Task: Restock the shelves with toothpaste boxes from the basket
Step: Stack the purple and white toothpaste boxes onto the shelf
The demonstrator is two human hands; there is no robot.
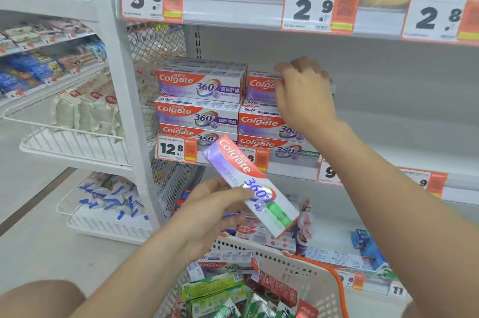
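Two stacks of Colgate 360 toothpaste boxes (199, 100) stand at the left end of the middle shelf (388, 136). My right hand (303, 94) reaches up to the right stack and grips its top box (260, 84) from the right side. My left hand (210, 214) holds another Colgate 360 box (248, 183) tilted in the air below the shelf edge, above the basket. The cream basket (311, 289) with an orange handle sits at the bottom and contains several green and red toothpaste boxes (215, 289).
The middle shelf to the right of the stacks is bare. Price tags (176, 148) line the shelf edges. The lower shelf carries a blue carton (368, 247) and flat boxes. White wire baskets (77, 141) with packaged goods hang on the rack at left.
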